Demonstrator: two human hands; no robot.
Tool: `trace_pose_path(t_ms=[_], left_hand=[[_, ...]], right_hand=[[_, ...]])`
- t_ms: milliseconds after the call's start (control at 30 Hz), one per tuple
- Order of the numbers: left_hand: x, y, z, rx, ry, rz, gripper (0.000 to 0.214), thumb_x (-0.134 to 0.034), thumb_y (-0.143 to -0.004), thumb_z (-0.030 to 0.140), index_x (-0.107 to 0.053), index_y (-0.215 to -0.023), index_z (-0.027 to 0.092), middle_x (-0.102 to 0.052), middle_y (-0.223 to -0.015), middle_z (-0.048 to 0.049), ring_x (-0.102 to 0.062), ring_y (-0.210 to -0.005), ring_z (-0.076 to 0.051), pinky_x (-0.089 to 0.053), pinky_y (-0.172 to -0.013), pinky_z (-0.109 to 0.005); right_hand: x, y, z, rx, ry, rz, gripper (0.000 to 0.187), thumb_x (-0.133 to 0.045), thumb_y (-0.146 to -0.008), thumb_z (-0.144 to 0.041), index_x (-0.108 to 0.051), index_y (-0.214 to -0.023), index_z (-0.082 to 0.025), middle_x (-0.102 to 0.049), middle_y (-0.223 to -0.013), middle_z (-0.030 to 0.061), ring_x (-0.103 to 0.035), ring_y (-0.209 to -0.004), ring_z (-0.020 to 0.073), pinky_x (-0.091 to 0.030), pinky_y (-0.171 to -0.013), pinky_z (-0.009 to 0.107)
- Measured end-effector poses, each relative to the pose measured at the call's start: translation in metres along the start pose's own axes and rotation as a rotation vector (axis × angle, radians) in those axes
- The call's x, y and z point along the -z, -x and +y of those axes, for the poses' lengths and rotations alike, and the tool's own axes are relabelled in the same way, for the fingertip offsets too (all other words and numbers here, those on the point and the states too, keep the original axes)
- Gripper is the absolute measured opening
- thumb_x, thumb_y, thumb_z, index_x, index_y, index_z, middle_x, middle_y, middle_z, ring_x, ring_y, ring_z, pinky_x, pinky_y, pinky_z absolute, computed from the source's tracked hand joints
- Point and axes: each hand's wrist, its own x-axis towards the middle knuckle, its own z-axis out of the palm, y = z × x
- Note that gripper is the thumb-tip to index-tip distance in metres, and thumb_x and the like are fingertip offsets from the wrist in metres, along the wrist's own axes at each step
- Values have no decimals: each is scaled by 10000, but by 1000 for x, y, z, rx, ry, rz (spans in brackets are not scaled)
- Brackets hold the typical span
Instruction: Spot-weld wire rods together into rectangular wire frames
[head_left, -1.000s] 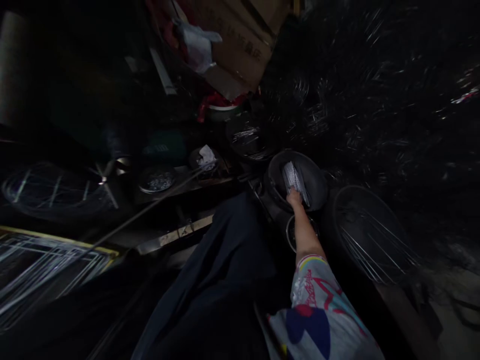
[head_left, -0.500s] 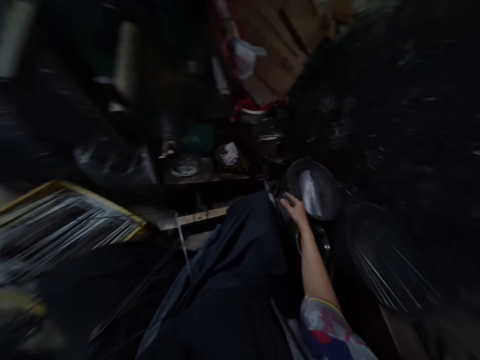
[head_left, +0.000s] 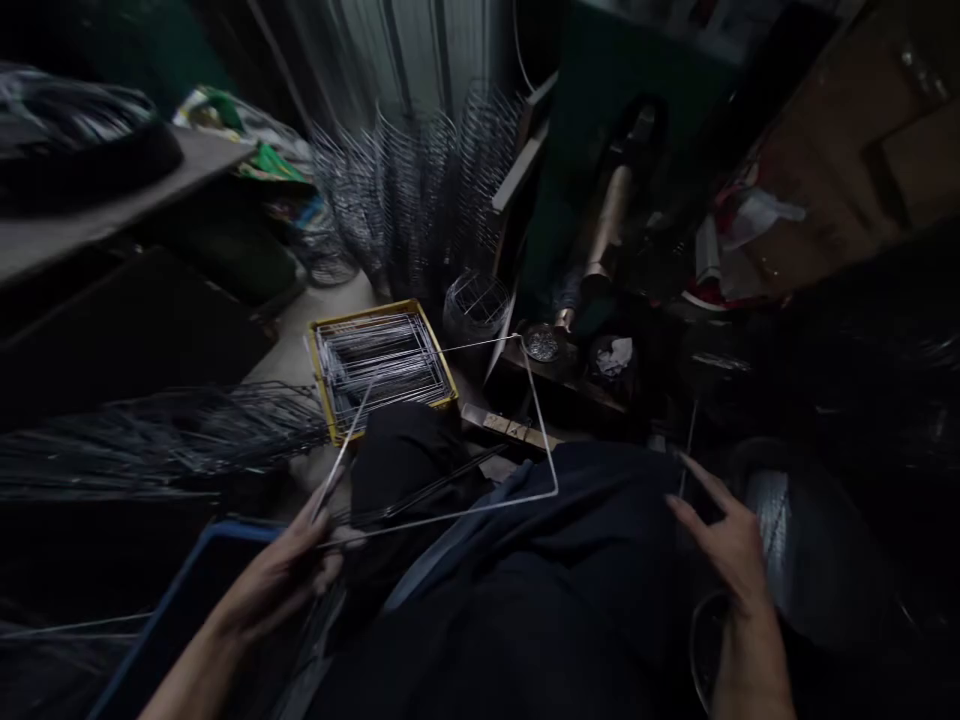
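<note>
My left hand [head_left: 289, 565] is closed around one side of a bent metal wire frame [head_left: 538, 412], whose corners reach out over my lap. The frame looks roughly rectangular, and its far side passes in front of a yellow crate. On the right, my right hand [head_left: 724, 535] pinches a thin straight piece of wire [head_left: 693, 420] between thumb and fingers, beside my knee. A dark rounded container with a shiny strip [head_left: 772, 525] lies just right of that hand. Dim light and blur hide fine detail.
A yellow crate [head_left: 364, 313] full of wire frames stands ahead on the left. Behind it are stacks of wire mesh [head_left: 416, 190]. A machine with a metal cylinder [head_left: 609, 225] and a small dish of metal bits [head_left: 541, 345] is ahead. A blue-edged tray [head_left: 176, 605] lies left.
My view has swung left. My left hand has come into view with the wire frame. The right hand, earlier at the dark container, now has a thin wire in its fingers.
</note>
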Motion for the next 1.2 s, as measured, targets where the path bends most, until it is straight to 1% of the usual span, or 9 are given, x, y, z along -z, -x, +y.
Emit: trace_pose_path(t_ms=[167, 300, 433, 567, 667, 833, 933, 1067, 1200], left_hand=[[-11, -6, -16, -15, 16, -146, 898, -702, -840, 336, -139, -1538, 391, -682, -718, -32, -505, -438, -107, -422, -417, -179], [-43, -18, -20, -36, -37, -245, 992, -694, -845, 351, 1, -1553, 333, -699, -760, -77, -551, -447, -142, -448, -398, -208], [-77, -30, -19, -44, -82, -303, 1022, -675, -862, 344, 80, -1549, 295, -709, -796, -114, -643, -560, -199, -493, -435, -225], [-89, -35, -16, -54, -81, -329, 1013, -671, -866, 317, 75, -1551, 296, -714, -792, -107, -652, -557, -193, -497, -443, -212], [-91, -38, -17, -46, -48, -319, 1048, -714, -827, 298, 38, -1557, 305, -721, -805, -98, -659, -564, -198, -507, -448, -223], [-97, -38, -20, -30, -69, -293, 1064, -733, -805, 285, 18, -1558, 317, -725, -820, -95, -660, -566, -201, -516, -453, -238], [-97, -44, -17, -38, -107, -333, 1003, -693, -841, 305, 6, -1559, 312, -719, -791, -94, -643, -528, -193, -509, -453, -242], [-89, -77, 0, -61, -164, -484, 896, -608, -899, 348, -30, -1568, 203, -697, -685, -92, -576, -418, -162, -451, -426, -216], [-101, -119, 32, -83, -185, -637, 681, -473, -977, 363, -222, -1520, 37, -567, -480, 23, -399, -309, -59, -327, -408, -139]], right_hand=[[27, 22, -39, 83, -187, -177, 640, -732, -788, -436, -557, -1374, -246, -574, -1362, 79, -519, -1282, 295, -418, -1103, 426], [39, 35, -60, 147, -243, -265, 642, -702, -818, -416, -518, -1408, -243, -535, -1401, 96, -497, -1299, 314, -447, -1078, 444], [29, 38, -71, 231, -124, -315, 650, -691, -841, -370, -469, -1443, -264, -487, -1446, 74, -457, -1337, 294, -410, -1112, 468], [5, 35, -66, 279, 47, -369, 665, -665, -862, -360, -414, -1476, -314, -472, -1459, 39, -459, -1339, 265, -425, -1112, 453], [-7, 32, -57, 256, 105, -334, 659, -651, -873, -360, -406, -1483, -311, -469, -1460, 31, -461, -1338, 256, -413, -1125, 450], [-6, 30, -43, 222, 138, -284, 663, -656, -870, -361, -413, -1481, -280, -477, -1454, 40, -477, -1325, 248, -406, -1128, 437], [-5, 29, -38, 248, 170, -270, 657, -664, -869, -388, -425, -1472, -284, -493, -1441, 45, -497, -1307, 248, -420, -1112, 436], [-13, 19, -30, 388, 250, -203, 689, -668, -869, -432, -390, -1485, -298, -511, -1425, 61, -516, -1287, 265, -332, -1146, 510], [-30, 9, -11, 454, 263, -175, 687, -656, -877, -427, -382, -1490, -286, -500, -1433, 69, -510, -1295, 263, -260, -1172, 525]])
